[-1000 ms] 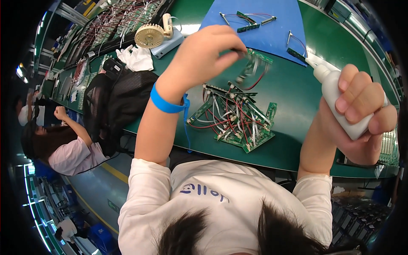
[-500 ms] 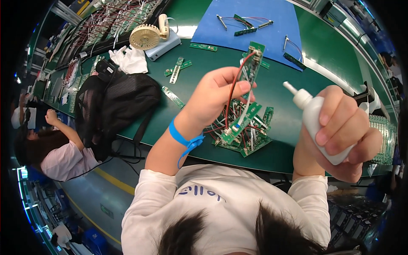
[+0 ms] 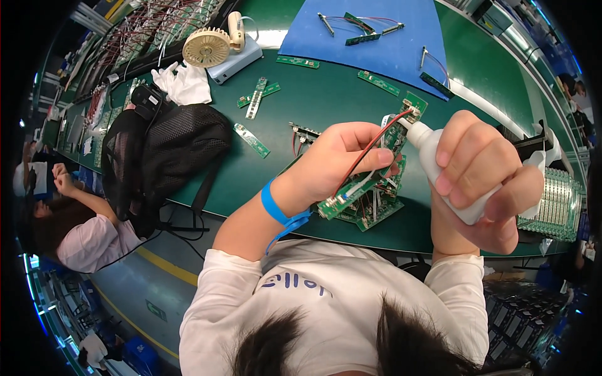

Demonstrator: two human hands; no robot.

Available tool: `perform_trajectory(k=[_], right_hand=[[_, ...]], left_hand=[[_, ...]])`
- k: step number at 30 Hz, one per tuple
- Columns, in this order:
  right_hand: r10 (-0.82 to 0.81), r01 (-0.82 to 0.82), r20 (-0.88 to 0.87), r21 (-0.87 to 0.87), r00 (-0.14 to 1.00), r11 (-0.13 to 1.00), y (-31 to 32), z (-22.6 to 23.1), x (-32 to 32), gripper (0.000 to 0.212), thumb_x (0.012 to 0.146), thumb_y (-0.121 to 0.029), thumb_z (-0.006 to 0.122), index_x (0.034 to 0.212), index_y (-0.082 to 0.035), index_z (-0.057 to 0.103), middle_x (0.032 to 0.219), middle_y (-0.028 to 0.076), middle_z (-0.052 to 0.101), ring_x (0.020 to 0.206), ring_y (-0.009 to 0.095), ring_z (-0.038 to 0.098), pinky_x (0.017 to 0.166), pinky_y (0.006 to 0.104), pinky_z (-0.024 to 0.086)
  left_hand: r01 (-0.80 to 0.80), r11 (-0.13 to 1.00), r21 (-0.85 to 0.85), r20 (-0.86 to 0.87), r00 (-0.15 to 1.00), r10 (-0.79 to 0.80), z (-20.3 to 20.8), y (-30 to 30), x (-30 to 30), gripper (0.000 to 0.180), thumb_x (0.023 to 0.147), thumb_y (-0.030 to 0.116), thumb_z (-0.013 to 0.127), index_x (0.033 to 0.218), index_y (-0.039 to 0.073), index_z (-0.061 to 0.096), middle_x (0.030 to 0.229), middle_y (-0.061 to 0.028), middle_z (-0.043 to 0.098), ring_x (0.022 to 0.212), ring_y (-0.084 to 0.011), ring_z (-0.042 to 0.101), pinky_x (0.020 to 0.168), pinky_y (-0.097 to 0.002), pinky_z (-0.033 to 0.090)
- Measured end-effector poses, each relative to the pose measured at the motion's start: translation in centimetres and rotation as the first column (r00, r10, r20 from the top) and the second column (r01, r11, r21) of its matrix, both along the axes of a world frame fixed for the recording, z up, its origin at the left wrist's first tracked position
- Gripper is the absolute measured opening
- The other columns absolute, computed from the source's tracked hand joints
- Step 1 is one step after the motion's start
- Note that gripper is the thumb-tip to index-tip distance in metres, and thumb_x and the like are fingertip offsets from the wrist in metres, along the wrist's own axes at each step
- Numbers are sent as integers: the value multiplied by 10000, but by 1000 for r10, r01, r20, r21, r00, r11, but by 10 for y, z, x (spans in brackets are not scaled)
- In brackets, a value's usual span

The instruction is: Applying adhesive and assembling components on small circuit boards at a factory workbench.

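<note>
My left hand [image 3: 351, 153] pinches a narrow green circuit board [image 3: 394, 136] between thumb and fingers. Red, black and pale wires run from it to a second green board strip [image 3: 338, 203] that hangs near my wrist. In my right hand [image 3: 480, 169] is a white squeeze bottle [image 3: 431, 153], its fingers wrapped round the body. The bottle's thin nozzle is tilted left, its tip at the upper end of the board, by the wire joint. Whether anything flows out is too small to tell. Below both hands lies a pile of wired circuit boards [image 3: 379, 216], partly hidden.
A blue mat [image 3: 301, 41] with several wired boards lies at the back. Left are a fan [image 3: 207, 47], white gloves [image 3: 186, 84], a black mesh bag [image 3: 191, 138] and loose boards [image 3: 252, 140]. Stacked boards [image 3: 558, 207] stand right; another person [image 3: 94, 235] sits far left.
The bottle has moved left, so its nozzle has come from apart to the board's upper end. My left hand has shifted right and lower, tilting the board to the right.
</note>
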State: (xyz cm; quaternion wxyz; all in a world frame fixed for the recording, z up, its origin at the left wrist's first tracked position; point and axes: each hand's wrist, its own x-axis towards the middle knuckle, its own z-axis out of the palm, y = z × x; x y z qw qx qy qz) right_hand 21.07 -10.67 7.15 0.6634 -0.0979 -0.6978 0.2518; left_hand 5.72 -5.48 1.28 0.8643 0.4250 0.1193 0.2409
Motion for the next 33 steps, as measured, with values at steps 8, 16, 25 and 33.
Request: perform_trajectory(k=[8,16,25,33], right_hand=[[-14,13,60,18,998,1000,-3,2,0,179,777,-268,460,655,-159,385,602,5,495,532,129,450,570,259,351],[-37,34,93,32,995,999,-2,3,-1,209,770,-297,470,631,-165,385,581,-8,494,492,117,435,536,247,356],[-29,27,120,14,992,1000,-4,6,2,180,765,-284,468,649,-169,392,591,-7,496,502,117,454,548,253,359],[-50,48,136,13,990,999,-5,7,1,173,762,-271,472,646,-170,395,599,-7,494,501,117,454,556,252,354]], left_hand=[[10,1000,21,9,1000,-10,-4,1,0,241,809,129,595,994,-20,552,861,-23,589,771,-53,531,694,-190,432],[-7,1000,24,0,1000,7,-4,1,0,236,807,127,599,987,-21,561,842,-6,582,730,-26,501,652,-170,414],[-29,998,51,-33,999,30,-5,0,-2,199,806,95,588,962,-25,560,824,-14,587,738,-45,528,656,-176,427],[-16,997,75,-79,997,22,-3,2,-5,184,808,59,564,969,-29,556,829,-23,591,744,-52,538,657,-185,433]])
